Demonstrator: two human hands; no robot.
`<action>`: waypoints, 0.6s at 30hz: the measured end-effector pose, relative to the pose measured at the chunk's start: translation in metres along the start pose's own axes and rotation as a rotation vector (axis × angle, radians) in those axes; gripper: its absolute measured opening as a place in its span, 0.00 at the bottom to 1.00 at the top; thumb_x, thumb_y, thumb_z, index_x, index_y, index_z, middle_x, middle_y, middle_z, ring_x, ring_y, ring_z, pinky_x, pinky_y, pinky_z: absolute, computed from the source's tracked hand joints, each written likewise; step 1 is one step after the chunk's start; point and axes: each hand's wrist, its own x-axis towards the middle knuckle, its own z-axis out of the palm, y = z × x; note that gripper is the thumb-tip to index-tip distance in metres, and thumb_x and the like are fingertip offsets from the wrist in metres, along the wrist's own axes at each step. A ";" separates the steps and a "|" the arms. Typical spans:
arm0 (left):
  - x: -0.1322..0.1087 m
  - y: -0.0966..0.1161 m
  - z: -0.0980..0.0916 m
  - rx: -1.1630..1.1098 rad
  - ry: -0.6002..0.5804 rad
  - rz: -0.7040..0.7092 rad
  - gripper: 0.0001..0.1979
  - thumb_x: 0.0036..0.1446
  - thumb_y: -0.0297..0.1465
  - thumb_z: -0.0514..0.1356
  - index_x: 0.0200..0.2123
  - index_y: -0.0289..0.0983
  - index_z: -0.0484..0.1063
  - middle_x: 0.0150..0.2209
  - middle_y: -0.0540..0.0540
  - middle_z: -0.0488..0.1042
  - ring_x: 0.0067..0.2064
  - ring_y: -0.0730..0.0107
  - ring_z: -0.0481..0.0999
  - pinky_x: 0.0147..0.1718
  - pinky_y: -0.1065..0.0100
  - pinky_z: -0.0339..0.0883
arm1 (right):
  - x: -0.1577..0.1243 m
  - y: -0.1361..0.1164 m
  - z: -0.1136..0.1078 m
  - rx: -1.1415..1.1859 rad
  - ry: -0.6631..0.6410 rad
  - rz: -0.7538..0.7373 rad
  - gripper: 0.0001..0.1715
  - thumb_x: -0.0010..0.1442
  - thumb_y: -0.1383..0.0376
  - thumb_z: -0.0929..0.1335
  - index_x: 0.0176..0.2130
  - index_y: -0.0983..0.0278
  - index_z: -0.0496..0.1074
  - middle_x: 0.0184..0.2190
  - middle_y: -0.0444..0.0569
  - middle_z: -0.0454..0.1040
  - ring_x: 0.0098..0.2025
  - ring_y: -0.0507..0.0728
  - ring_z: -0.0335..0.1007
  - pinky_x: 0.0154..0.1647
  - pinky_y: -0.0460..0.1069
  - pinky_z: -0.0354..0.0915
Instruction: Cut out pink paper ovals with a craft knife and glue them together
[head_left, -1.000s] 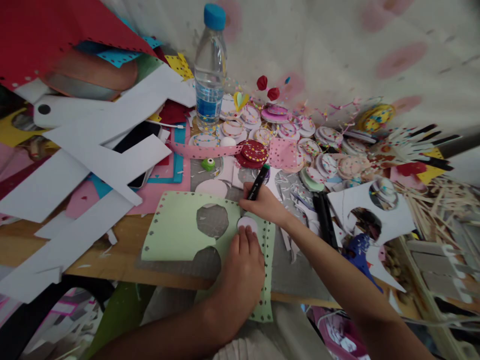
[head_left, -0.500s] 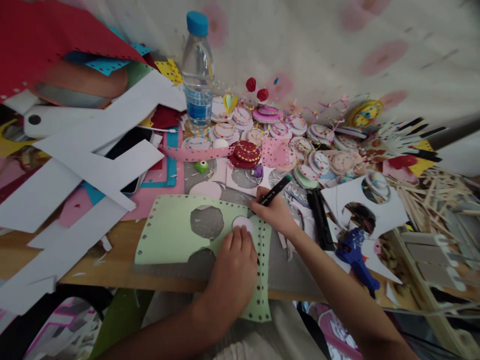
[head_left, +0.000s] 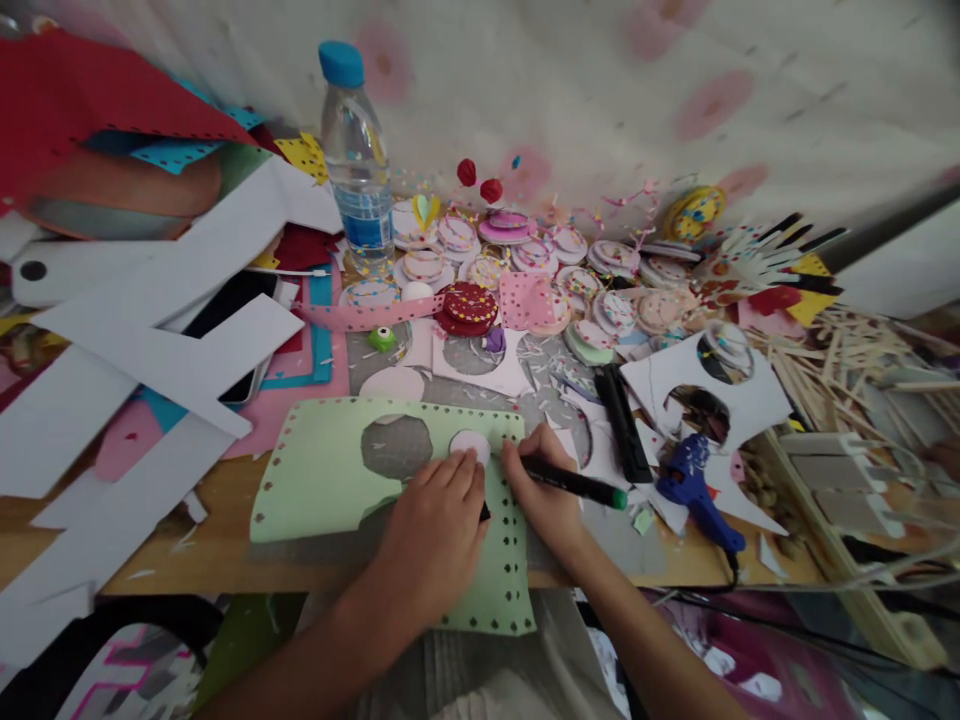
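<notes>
A pale green sheet with small dark marks along its borders lies at the table's front and hangs over the edge. It has a round hole, and another cut-out is partly hidden by my left hand. That hand's fingers, close together, press a small white disc onto the sheet. A small black thing pokes out beneath the hand, too hidden to name. My right hand is closed around a black marker with a green end. The marker's tip side points left at the sheet, just right of the disc.
A water bottle stands at the back left, near white strips and a phone. Several decorated discs line the back. To the right are a blue glue gun, a black bar-shaped thing and wooden sticks.
My right hand has come down along the disc's right side, and the marker has swung from pointing up-right to slanting down-right. My left hand still presses the disc. The whole view has shifted slightly.
</notes>
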 end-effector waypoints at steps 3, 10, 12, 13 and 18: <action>0.000 -0.010 -0.011 -0.087 -0.078 0.024 0.20 0.63 0.30 0.54 0.57 0.29 0.68 0.59 0.38 0.69 0.59 0.57 0.69 0.56 0.56 0.64 | -0.014 0.001 0.002 -0.011 0.004 0.006 0.16 0.61 0.59 0.67 0.27 0.58 0.56 0.21 0.38 0.60 0.22 0.53 0.58 0.24 0.49 0.57; 0.028 -0.020 -0.061 -0.190 -0.464 -0.045 0.25 0.67 0.35 0.48 0.65 0.34 0.56 0.57 0.36 0.71 0.55 0.54 0.74 0.50 0.58 0.66 | -0.028 -0.006 -0.019 0.031 -0.003 -0.049 0.10 0.58 0.60 0.70 0.32 0.59 0.64 0.24 0.41 0.68 0.24 0.55 0.65 0.23 0.48 0.62; 0.045 -0.022 -0.074 -0.217 -0.557 -0.057 0.25 0.68 0.37 0.47 0.65 0.35 0.55 0.53 0.35 0.75 0.52 0.54 0.76 0.46 0.60 0.68 | -0.037 -0.011 -0.026 0.045 0.016 -0.072 0.08 0.58 0.61 0.70 0.35 0.59 0.66 0.26 0.43 0.70 0.25 0.55 0.67 0.23 0.48 0.64; 0.054 -0.024 -0.078 -0.235 -0.594 -0.060 0.25 0.68 0.37 0.47 0.64 0.34 0.57 0.53 0.35 0.75 0.52 0.55 0.75 0.46 0.60 0.67 | -0.042 -0.014 -0.027 0.042 0.019 -0.097 0.07 0.58 0.62 0.69 0.37 0.58 0.66 0.27 0.44 0.71 0.26 0.56 0.68 0.25 0.49 0.65; 0.097 -0.035 -0.084 -0.354 -0.727 -0.026 0.19 0.64 0.39 0.51 0.44 0.34 0.77 0.40 0.41 0.81 0.39 0.64 0.79 0.38 0.70 0.69 | -0.068 -0.021 -0.008 -0.108 -0.019 -0.329 0.12 0.58 0.69 0.65 0.42 0.57 0.62 0.25 0.43 0.71 0.22 0.54 0.67 0.22 0.47 0.63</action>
